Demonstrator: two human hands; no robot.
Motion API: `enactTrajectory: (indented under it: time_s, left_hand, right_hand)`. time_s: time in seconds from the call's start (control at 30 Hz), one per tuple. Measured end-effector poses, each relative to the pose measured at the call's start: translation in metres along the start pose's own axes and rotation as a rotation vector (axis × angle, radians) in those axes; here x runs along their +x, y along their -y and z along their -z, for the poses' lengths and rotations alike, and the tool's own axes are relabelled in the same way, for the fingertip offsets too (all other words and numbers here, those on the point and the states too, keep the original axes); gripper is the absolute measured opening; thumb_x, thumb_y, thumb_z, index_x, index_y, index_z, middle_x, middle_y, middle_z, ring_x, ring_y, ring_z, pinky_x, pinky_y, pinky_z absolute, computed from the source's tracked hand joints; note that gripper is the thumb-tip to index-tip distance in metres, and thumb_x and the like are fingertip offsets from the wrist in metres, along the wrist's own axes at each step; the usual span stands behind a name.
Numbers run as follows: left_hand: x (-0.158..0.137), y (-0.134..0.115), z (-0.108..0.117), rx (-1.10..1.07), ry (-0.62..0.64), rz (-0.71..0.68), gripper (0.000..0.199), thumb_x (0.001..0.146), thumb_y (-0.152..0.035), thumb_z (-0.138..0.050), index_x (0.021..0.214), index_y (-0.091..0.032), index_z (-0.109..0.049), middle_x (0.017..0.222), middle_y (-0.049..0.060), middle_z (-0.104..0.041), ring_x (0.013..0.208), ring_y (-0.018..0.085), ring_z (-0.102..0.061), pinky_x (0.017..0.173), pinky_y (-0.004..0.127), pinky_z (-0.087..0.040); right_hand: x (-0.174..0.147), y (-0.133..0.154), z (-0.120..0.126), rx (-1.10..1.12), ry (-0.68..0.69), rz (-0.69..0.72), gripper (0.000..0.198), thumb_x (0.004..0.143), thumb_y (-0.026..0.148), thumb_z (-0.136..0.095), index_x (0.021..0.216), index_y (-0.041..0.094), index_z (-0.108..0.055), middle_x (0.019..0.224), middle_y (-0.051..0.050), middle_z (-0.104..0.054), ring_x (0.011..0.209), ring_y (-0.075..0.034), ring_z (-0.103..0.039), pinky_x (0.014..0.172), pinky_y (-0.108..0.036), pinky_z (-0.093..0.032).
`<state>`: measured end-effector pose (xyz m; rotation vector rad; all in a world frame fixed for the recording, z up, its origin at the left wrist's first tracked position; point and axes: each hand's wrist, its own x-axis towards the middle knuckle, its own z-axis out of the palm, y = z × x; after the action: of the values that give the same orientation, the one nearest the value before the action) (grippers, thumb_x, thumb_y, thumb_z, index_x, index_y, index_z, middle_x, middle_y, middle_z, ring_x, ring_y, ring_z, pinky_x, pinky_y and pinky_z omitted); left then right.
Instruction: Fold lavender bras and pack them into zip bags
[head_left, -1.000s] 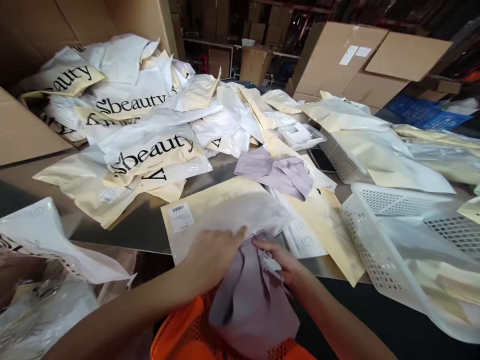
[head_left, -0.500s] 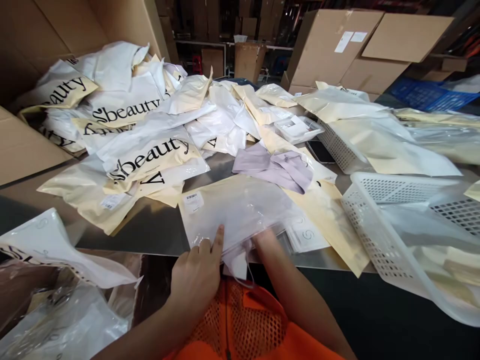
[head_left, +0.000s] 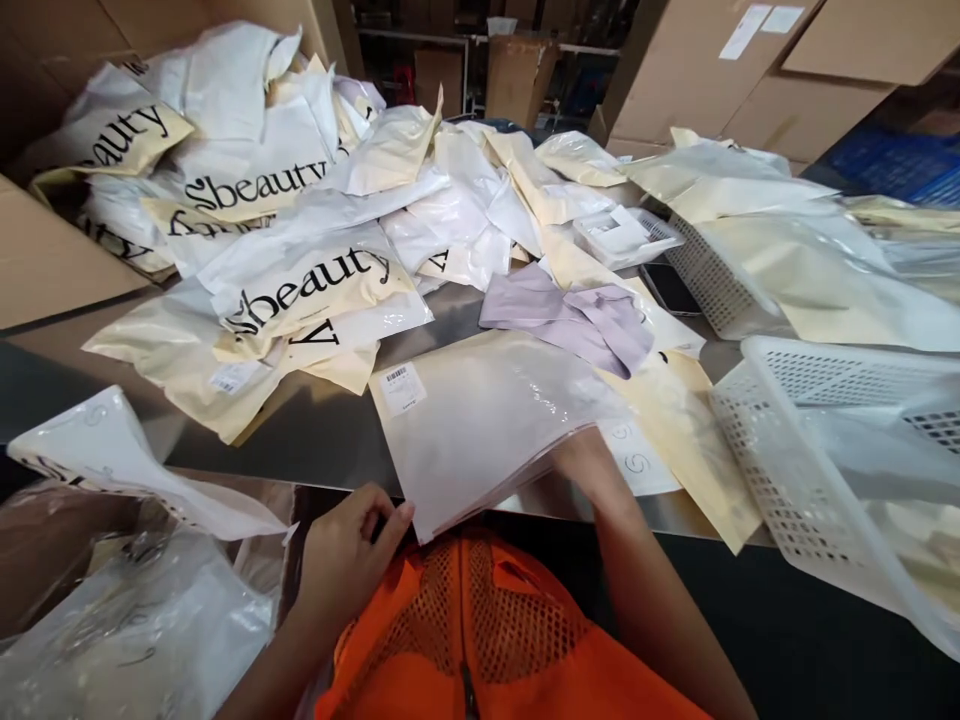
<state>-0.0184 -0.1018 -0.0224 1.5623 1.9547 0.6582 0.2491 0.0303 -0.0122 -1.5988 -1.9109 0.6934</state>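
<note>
A translucent cream plastic mailer bag (head_left: 487, 410) lies flat on the metal table, a barcode label (head_left: 403, 388) at its upper left. My left hand (head_left: 352, 545) is at the bag's lower left edge, fingers curled and thumb tip against that edge; I cannot see whether plastic is pinched between them. At the lower right, my right hand (head_left: 589, 460) reaches under or into the bag's near edge, so its fingers are hidden. Just beyond the bag, a folded lilac garment (head_left: 566, 312) rests on more mailers.
Printed mailers (head_left: 315, 290) are heaped at the back left beside an open carton (head_left: 64, 255). White perforated baskets (head_left: 780, 470) stand at right, with a phone (head_left: 671, 288) near one. Clear bags (head_left: 142, 620) fill a box at lower left. Cream mailers (head_left: 690, 430) lie right of my hands.
My left hand has slid off the bag's top to its lower left edge, its pointing finger now curled. The strap and white tag below the bag are out of sight. The view has shifted.
</note>
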Motion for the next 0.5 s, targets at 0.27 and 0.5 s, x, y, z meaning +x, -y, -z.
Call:
enactTrajectory:
  time_s: [0.27,0.5]
  left_hand:
    - [-0.008,0.007,-0.033,-0.769,0.502,0.342,0.063,0.071,-0.08,-0.056,0.062,-0.019,-0.05,0.042,-0.005,-0.04,0.037,0.009,-0.033,0.042,0.023,-0.023]
    - [-0.02,0.007,-0.019,-0.797,0.433,0.361,0.061,0.064,-0.074,-0.071,0.057,-0.018,-0.05,0.046,-0.005,-0.039,0.043,0.007,-0.03,0.042,0.021,-0.024]
  right_hand:
    - [-0.097,0.046,-0.036,0.509,0.758,-0.261,0.06,0.095,0.064,-0.035,0.065,0.018,-0.06,0.056,-0.001,-0.057,0.05,-0.013,-0.052,0.052,-0.025,-0.035]
    - [-0.108,0.067,-0.087,1.002,0.52,-0.437,0.058,0.081,0.067,-0.053,0.049,0.02,-0.042,0.046,0.004,-0.036,0.046,-0.007,-0.03,0.047,-0.024,-0.023]
